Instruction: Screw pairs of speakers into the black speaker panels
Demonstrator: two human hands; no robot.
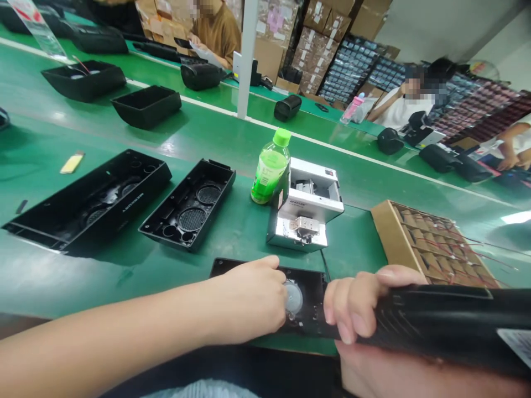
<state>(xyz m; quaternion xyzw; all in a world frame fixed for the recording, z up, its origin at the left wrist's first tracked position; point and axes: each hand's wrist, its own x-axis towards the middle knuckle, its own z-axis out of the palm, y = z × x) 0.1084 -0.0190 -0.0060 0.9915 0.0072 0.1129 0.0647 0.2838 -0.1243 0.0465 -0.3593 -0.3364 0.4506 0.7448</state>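
Bright indoor light, glare on the workbench (514, 217), edges perhaps warped, right hand (357, 304) slightly blurred

The speaker housing (440, 315) is matt black plastic — the bench (103, 282) glossy, the tray (385, 229) cardboard.

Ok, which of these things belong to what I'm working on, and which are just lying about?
In use: left hand on the black panel by its silver disc; right hand gripping the black casing.

Lying about: green-capped bottle, white machine, cardboard tray, open casing.
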